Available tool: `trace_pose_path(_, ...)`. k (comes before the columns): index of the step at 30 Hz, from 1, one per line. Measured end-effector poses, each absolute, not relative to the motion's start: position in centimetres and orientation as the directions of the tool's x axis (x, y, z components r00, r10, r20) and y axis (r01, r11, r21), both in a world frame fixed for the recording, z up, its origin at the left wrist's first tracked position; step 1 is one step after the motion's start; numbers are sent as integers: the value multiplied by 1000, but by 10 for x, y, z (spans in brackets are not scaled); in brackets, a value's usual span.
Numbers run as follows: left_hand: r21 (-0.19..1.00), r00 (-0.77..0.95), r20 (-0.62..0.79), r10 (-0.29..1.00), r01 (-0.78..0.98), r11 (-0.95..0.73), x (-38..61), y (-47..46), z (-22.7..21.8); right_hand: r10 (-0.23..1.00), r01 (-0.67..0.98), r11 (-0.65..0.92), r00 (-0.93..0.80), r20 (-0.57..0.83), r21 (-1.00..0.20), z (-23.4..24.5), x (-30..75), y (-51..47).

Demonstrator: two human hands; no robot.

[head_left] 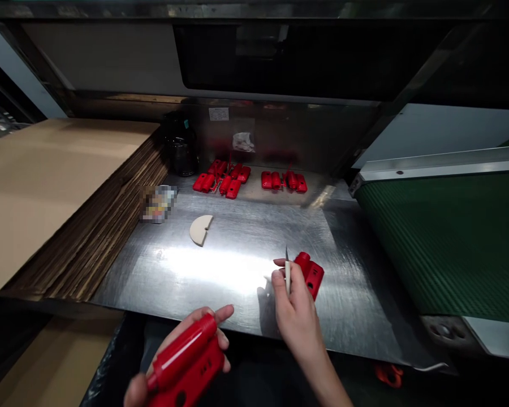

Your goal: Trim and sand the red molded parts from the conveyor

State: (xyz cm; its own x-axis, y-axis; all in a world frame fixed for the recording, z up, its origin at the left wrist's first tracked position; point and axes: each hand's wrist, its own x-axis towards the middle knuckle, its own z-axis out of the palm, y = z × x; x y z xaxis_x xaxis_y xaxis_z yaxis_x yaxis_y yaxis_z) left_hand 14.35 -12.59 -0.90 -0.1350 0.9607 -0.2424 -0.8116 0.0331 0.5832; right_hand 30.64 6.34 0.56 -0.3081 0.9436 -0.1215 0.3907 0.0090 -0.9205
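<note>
My left hand (220, 322) is wrapped round a red plastic part (190, 356), which has a cylinder along one side and dark openings in its face; I hold it close, below the table's front edge. In my right hand (297, 311) is a small craft knife (287, 274) with a pale handle, its thin blade pointing away from me. Just past that hand, a second red plastic part (316, 277) lies on the metal table, partly covered by my fingers. A pale half-disc with a notch (200, 229) rests farther back on the tabletop.
Several red parts (224, 178) stand in clusters along the back of the metal table (237, 271). A tall stack of cardboard sheets (89, 169) borders the left. On the right runs a green conveyor belt (445, 237). A black container (181, 147) is in the back left corner.
</note>
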Motion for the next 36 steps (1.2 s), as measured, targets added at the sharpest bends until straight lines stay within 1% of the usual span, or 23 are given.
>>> trace_pose_path(2, 758, -215, -314, 925, -643, 108, 145, -127, -13, 909, 353, -29, -380, -172, -935, 4, 318, 62)
trace_pose_path(3, 844, -264, -308, 914, -519, 135, 146, -128, -13, 880, 333, -63, -426, -209, -941, 3, 325, 59)
trace_pose_path(4, 920, -308, -260, 915, -367, 138, 149, -128, -11, 845, 318, -100, -472, -249, -943, 1, 332, 55)
trace_pose_path(5, 973, -334, -172, 927, -203, 107, 151, -127, -9, 812, 308, -134, -511, -283, -942, 1, 339, 51)
trace_pose_path(6, 998, -337, -64, 939, -49, 51, 153, -126, -6, 777, 300, -162, -549, -309, -940, 1, 345, 46)
trace_pose_path(7, 998, -317, 25, 948, 65, -5, 155, -125, -2, 744, 287, -181, -585, -322, -941, 2, 351, 42)
trace_pose_path(8, 991, -294, 78, 953, 129, -41, 156, -124, 0, 722, 264, -193, -614, -319, -945, 4, 356, 39)
trace_pose_path(9, 986, -271, 103, 957, 153, -62, 157, -122, 2, 712, 234, -203, -632, -307, -951, 8, 360, 36)
trace_pose_path(12, 992, -225, 74, 972, 114, -49, 156, -120, 0, 708, 135, -284, -638, -303, -949, 25, 367, 30)
trace_pose_path(14, 999, -213, 18, 977, 48, -8, 156, -119, -5, 682, 83, -418, -629, -373, -905, 36, 367, 28)
trace_pose_path(15, 999, -210, -16, 977, -33, 9, 158, -118, -7, 659, 59, -493, -627, -417, -868, 40, 366, 27)
trace_pose_path(16, 986, -208, -51, 977, -164, 17, 160, -117, -8, 636, 33, -559, -624, -454, -829, 43, 365, 27)
trace_pose_path(17, 942, -199, -86, 976, -335, 15, 163, -116, -9, 617, 9, -611, -621, -483, -791, 44, 363, 26)
trace_pose_path(18, 857, -182, -118, 976, -515, 7, 167, -114, -9, 603, -13, -649, -619, -504, -761, 44, 360, 25)
trace_pose_path(19, 743, -160, -137, 978, -669, -5, 170, -112, -8, 597, -32, -673, -614, -517, -739, 43, 358, 24)
trace_pose_path(20, 630, -137, -147, 980, -777, -15, 173, -110, -6, 596, -48, -688, -606, -526, -724, 41, 355, 22)
trace_pose_path(21, 542, -123, -147, 981, -840, -24, 176, -108, -5, 597, -60, -698, -600, -534, -714, 39, 352, 20)
trace_pose_path(22, 484, -109, -143, 984, -875, -27, 177, -106, -4, 600, -71, -704, -592, -538, -707, 37, 350, 19)
trace_pose_path(24, 413, -90, -120, 989, -910, -33, 179, -104, -4, 613, -90, -705, -576, -541, -703, 33, 346, 15)
trace_pose_path(26, 377, -83, -99, 992, -925, -40, 178, -104, -6, 630, -102, -697, -560, -538, -710, 30, 344, 14)
trace_pose_path(28, 389, -93, -117, 989, -920, -40, 177, -106, -8, 641, -96, -687, -546, -539, -720, 28, 344, 13)
trace_pose_path(33, 588, -204, -198, 959, -807, -51, 178, -107, -5, 636, -40, -679, -531, -560, -733, 22, 345, 14)
trace_pose_path(36, 657, -225, -204, 953, -753, -37, 179, -105, -3, 627, -41, -690, -531, -570, -722, 21, 345, 12)
